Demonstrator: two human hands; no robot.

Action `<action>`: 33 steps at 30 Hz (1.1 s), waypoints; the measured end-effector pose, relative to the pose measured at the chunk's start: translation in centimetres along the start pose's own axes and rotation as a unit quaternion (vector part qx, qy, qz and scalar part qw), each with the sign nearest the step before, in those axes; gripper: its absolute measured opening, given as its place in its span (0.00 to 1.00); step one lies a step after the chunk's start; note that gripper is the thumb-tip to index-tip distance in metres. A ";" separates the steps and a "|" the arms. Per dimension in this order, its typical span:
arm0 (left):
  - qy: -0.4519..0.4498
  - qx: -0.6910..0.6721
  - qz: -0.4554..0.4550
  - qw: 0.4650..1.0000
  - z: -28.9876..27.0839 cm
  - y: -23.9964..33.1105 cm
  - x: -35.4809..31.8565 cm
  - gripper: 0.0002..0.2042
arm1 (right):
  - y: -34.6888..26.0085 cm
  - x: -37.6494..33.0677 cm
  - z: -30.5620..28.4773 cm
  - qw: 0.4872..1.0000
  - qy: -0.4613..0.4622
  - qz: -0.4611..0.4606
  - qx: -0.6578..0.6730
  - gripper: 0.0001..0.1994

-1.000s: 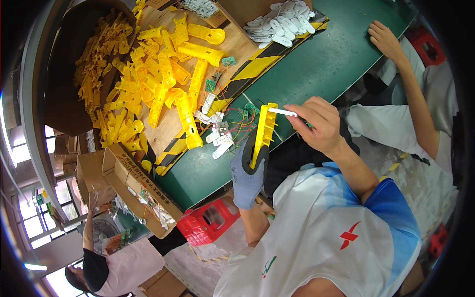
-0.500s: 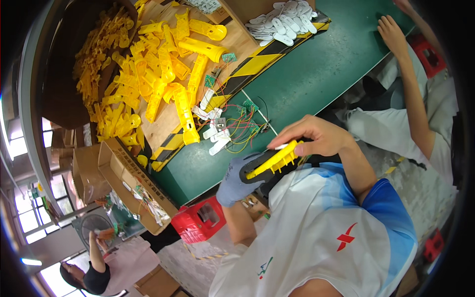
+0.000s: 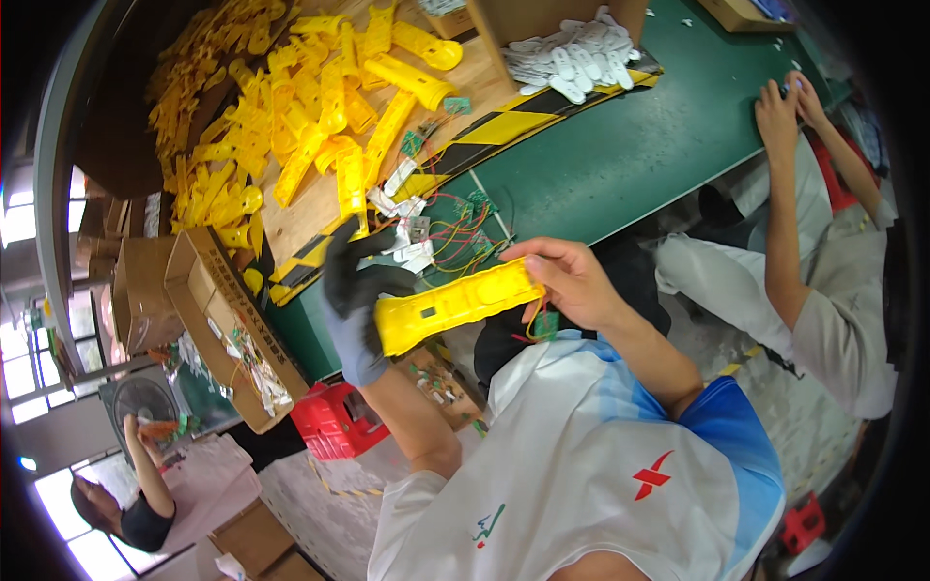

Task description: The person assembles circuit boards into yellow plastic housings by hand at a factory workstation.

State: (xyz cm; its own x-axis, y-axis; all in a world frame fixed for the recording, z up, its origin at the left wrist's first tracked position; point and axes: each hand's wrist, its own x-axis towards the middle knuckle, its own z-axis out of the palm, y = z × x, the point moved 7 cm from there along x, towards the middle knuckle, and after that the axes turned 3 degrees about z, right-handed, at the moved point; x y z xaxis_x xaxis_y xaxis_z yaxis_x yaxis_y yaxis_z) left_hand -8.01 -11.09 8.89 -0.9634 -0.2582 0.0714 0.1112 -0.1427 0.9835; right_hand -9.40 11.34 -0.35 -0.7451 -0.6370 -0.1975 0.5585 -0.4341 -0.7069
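My right hand (image 3: 573,283) pinches one end of a long yellow plastic shell (image 3: 460,302), its ribbed hollow side facing up. Below those fingers a small green circuit board (image 3: 547,326) hangs on red and yellow wires. My left hand (image 3: 360,281), in a grey and black glove, is at the shell's other end with fingers spread, somewhat blurred. Its fingertips point toward a heap of yellow shells (image 3: 334,102) on the wooden board. Whether the glove touches the held shell is hard to see. Beside it lie wired circuit boards (image 3: 475,208) and white plastic pieces (image 3: 415,254).
Black-and-yellow tape (image 3: 513,121) edges the wooden board on the green table (image 3: 620,155). White oval parts (image 3: 576,63) spill from a carton. A cardboard box (image 3: 228,329) and red stool (image 3: 334,421) stand left. One co-worker (image 3: 823,281) sits right; another (image 3: 160,494) is lower left.
My left hand has come off the shell's underside and swung left toward the heap. The shell has turned to show its hollow side, held by my right hand; the dangling circuit board now shows.
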 end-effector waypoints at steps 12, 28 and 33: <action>0.058 0.078 0.019 0.995 3.7 -5.7 -4.6 0.23 | 0.7 1.2 0.9 0.995 0.054 -0.059 0.065 0.13; 0.137 0.099 0.208 0.963 0.4 1.1 -1.2 0.25 | -2.5 -0.7 1.5 0.986 -0.041 -0.147 -0.066 0.15; 0.183 0.118 0.215 0.952 -0.8 1.3 -2.3 0.24 | -3.8 -0.2 1.4 0.950 -0.029 -0.213 -0.225 0.17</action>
State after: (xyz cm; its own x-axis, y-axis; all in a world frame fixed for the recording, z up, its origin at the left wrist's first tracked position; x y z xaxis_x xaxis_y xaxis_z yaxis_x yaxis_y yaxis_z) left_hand -5.48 -11.50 9.86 -0.6873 -0.5664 0.4547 0.3763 0.2578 0.8899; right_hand -10.90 12.20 3.30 -0.8402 -0.5038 0.2007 -0.0119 -0.3529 -0.9356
